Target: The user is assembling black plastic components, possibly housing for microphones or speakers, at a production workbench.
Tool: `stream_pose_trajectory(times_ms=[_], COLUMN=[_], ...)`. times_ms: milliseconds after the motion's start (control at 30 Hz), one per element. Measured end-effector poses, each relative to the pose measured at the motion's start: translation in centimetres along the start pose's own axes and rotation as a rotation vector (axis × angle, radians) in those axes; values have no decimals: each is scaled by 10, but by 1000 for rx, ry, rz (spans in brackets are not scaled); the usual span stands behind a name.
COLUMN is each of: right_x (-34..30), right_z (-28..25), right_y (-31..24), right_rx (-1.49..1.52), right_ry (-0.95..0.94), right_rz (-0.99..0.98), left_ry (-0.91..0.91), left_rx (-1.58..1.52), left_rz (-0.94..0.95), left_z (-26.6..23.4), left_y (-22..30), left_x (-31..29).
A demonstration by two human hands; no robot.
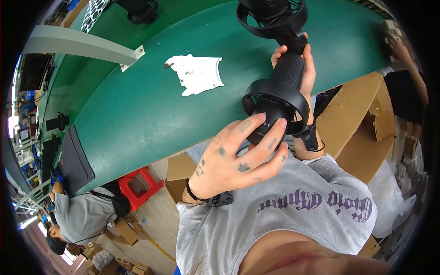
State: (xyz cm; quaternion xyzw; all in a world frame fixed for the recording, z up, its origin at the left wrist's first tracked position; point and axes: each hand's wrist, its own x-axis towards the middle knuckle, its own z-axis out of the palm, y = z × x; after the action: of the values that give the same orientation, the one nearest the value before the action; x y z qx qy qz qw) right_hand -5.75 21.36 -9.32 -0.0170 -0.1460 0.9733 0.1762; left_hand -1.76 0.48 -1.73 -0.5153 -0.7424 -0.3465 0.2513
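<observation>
A long black device [289, 69] with a finely perforated tube and a ring around each end is held over the table's near edge. My right hand [310, 68] is closed around its middle from the right, with the palm partly hidden behind the tube. Over the rounded near end, inside the lower ring [256, 87], my left hand [240, 158] is closed, its fingertips pressing on the smooth black cap; the thumb is out of sight. The upper ring [300, 16] extends toward the far side, cut off by the picture's top edge.
A white cloth glove [199, 75] with dark smudges lies on the green table [151, 114]. A similar black device [142, 11] stands at the far left, near a grey metal bracket [87, 43]. Open cardboard boxes [348, 110] are at my right. A person [87, 213] sits beyond a red stool [140, 188].
</observation>
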Motion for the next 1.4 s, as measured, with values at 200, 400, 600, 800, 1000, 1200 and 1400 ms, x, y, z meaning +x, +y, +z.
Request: stream_pose_trajectory(times_ms=[200,400,600,800,1000,1200,1400], right_x=[0,-2,-3,-5,-6,-3,-2], right_z=[-4,-12,-16,-17,-14,-17,-11], right_y=[1,5,5,7,14,17,6], right_rx=[26,61,186,389,600,667,516], right_ry=[-51,-35,-26,-61,-76,-57,-43], right_rz=[29,61,141,280,385,427,442], left_ry=[-127,-122,-213,-244,-254,-268,-145], left_rx=[36,45,36,18,12,-21,-2], left_rz=[36,73,200,359,475,460,345], left_z=[-9,-5,-3,4,14,13,16], left_y=[6,10,15,13,15,13,13], left_x=[5,10,20,23,22,21,17])
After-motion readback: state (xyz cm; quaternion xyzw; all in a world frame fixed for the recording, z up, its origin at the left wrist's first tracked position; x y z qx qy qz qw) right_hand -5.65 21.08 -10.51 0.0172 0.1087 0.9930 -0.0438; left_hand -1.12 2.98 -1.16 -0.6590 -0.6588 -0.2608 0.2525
